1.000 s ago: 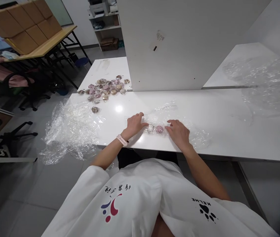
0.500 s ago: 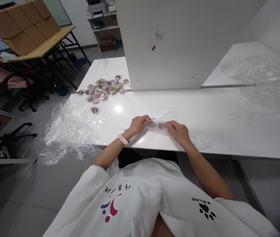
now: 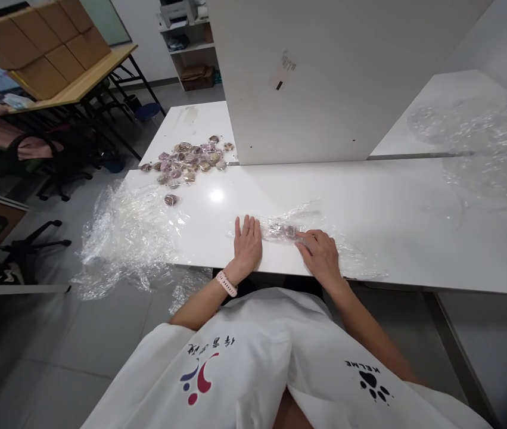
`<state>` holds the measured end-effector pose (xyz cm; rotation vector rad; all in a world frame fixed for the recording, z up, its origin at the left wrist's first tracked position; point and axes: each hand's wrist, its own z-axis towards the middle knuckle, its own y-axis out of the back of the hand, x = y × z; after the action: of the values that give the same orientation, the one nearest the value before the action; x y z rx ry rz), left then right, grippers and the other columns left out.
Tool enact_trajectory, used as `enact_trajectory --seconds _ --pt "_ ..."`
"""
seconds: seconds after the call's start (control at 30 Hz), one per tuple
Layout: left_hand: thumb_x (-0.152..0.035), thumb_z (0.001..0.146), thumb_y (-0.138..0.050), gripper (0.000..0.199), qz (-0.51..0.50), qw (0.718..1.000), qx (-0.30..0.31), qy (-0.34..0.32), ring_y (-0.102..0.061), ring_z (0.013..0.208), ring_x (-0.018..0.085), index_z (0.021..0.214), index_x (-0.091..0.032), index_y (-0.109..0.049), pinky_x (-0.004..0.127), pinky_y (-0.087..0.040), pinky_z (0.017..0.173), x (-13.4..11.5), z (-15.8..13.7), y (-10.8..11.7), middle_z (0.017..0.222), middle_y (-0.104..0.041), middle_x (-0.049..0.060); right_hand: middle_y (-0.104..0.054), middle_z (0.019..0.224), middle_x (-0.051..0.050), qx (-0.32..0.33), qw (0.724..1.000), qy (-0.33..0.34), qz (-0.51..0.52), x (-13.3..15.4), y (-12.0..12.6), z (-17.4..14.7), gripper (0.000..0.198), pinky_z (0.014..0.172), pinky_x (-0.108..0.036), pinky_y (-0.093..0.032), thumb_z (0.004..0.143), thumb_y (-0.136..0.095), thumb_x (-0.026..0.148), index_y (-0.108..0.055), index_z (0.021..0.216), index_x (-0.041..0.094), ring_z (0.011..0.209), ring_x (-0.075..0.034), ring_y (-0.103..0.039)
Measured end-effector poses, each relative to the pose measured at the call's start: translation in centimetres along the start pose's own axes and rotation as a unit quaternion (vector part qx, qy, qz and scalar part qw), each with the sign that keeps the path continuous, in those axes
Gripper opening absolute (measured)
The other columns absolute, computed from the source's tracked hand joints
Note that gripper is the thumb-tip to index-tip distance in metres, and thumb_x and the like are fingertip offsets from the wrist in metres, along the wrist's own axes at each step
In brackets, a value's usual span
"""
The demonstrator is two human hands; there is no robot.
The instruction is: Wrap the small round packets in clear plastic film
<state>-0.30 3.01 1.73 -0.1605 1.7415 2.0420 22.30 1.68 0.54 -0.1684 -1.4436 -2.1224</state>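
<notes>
A strip of clear plastic film (image 3: pixel 304 211) lies on the white table in front of me, with small purple-brown pieces (image 3: pixel 288 231) wrapped in it. My left hand (image 3: pixel 248 244) lies flat, fingers stretched out, on the left end of the film. From the right, my right hand (image 3: pixel 322 255) reaches in with its index finger touching the wrapped pieces; its thumb sits apart below. What exactly the pieces are is too small to tell. Farther left lies a pile of similar small wrapped pieces (image 3: pixel 189 159), with one lone brown piece (image 3: pixel 171 199) nearer me.
Crumpled clear film (image 3: pixel 123 238) hangs over the table's left end, and more film (image 3: pixel 494 155) lies at the far right. A tall white panel (image 3: pixel 307 89) stands upright behind the work area. Cardboard boxes (image 3: pixel 52 47) rest on a wooden table at the back left.
My left hand has let go of the wrapped pieces, moved left and flattened onto the film. The right hand has shifted slightly nearer me, its thumb and index finger now apart.
</notes>
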Motion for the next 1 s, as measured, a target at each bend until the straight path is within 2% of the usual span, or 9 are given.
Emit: enact_trajectory --seconds 0.1,0.2,0.27,0.4,0.5,0.63,0.77,0.83,1.0 --pt "-0.015 0.093 -0.039 0.047 -0.09 0.991 -0.056 0.085 -0.022 0.152 0.033 0.137 -0.016 -0.054 0.07 -0.002 0.121 -0.9 2.1 -1.1 0.149 -0.05 0.018 -0.065 0.103 -0.01 -0.008 1.0 -0.02 0.017 0.0 -0.6 0.2 0.025 0.081 -0.039 -0.044 0.098 -0.05 0.033 -0.066 0.114 0.022 0.094 -0.026 -0.06" --pt "-0.021 0.098 -0.037 0.033 -0.268 0.944 -0.082 0.177 -0.039 0.144 0.03 0.116 -0.019 -0.065 0.066 -0.011 0.122 -2.9 4.1 -1.4 0.135 -0.064 0.013 -0.065 0.102 -0.009 -0.002 0.998 -0.033 0.053 0.1 -0.8 0.6 0.024 0.083 -0.04 -0.046 0.097 -0.049 0.032 -0.064 0.114 0.022 0.089 -0.024 -0.061" --pt "-0.024 0.098 -0.041 0.026 -0.445 0.861 -0.067 0.237 -0.057 0.127 0.026 0.101 -0.019 -0.067 0.057 -0.029 0.118 -4.4 4.8 -1.3 0.117 -0.071 0.01 -0.065 0.1 -0.008 0.001 0.994 -0.051 0.101 0.1 -0.7 0.8 0.023 0.083 -0.038 -0.048 0.097 -0.05 0.032 -0.063 0.112 0.022 0.082 -0.021 -0.061" --pt "-0.019 0.092 -0.052 0.013 -0.729 0.603 0.033 0.322 -0.069 0.086 0.016 0.087 -0.018 -0.064 0.035 -0.053 0.092 -6.3 5.4 -0.5 0.09 -0.071 0.004 -0.064 0.103 -0.009 -0.027 0.974 -0.108 0.198 0.9 0.1 0.3 0.024 0.083 -0.038 -0.052 0.095 -0.051 0.037 -0.06 0.111 0.022 0.089 -0.022 -0.062" --pt "-0.018 0.094 -0.048 0.019 -0.781 0.504 0.065 0.363 -0.068 0.08 0.015 0.085 -0.016 -0.064 0.03 -0.054 0.086 -6.7 4.8 0.3 0.083 -0.07 0.005 -0.063 0.116 -0.012 -0.048 0.971 -0.137 0.188 2.1 1.2 -1.3 0.03 0.099 -0.048 -0.046 0.095 -0.052 0.042 -0.06 0.117 0.023 0.113 -0.028 -0.057" --pt "-0.023 0.095 -0.051 0.02 -0.79 0.481 0.102 0.366 -0.069 0.086 0.018 0.089 -0.015 -0.067 0.031 -0.054 0.088 -7.3 2.9 0.6 0.088 -0.071 0.008 -0.056 0.134 -0.015 -0.035 0.926 -0.255 0.276 3.7 2.5 -3.5 0.049 0.094 -0.05 -0.05 0.09 -0.059 0.052 -0.056 0.13 0.024 0.119 -0.03 -0.055" --pt "-0.018 0.089 -0.059 0.012 -0.79 0.457 0.156 0.377 -0.065 0.07 0.014 0.084 -0.013 -0.068 0.026 -0.053 0.079 -7.9 1.7 0.3 0.078 -0.068 0.006 -0.061 0.13 -0.012 -0.034 0.777 -0.346 0.525 4.3 3.0 -3.7 0.051 0.093 -0.046 -0.054 0.088 -0.059 0.059 -0.057 0.126 0.025 0.117 -0.027 -0.06" --pt "-0.015 0.085 -0.061 0.008 -0.787 0.452 0.17 0.383 -0.062 0.065 0.012 0.084 -0.012 -0.068 0.025 -0.052 0.075 -8.0 1.7 0.5 0.074 -0.067 0.004 -0.062 0.131 -0.01 -0.04 0.732 -0.349 0.584 4.4 3.1 -3.2 0.048 0.099 -0.046 -0.052 0.088 -0.061 0.058 -0.059 0.122 0.025 0.124 -0.027 -0.057" --pt "-0.02 0.075 -0.072 0.01 -0.755 0.501 0.185 0.38 -0.056 0.056 0.01 0.076 -0.011 -0.068 0.025 -0.048 0.061 -8.4 1.7 1.7 0.064 -0.062 0.001 -0.053 0.146 -0.011 -0.042 0.728 -0.342 0.592 3.9 3.4 -2.5 0.056 0.1 -0.048 -0.052 0.082 -0.065 0.063 -0.053 0.124 0.028 0.13 -0.03 -0.054"
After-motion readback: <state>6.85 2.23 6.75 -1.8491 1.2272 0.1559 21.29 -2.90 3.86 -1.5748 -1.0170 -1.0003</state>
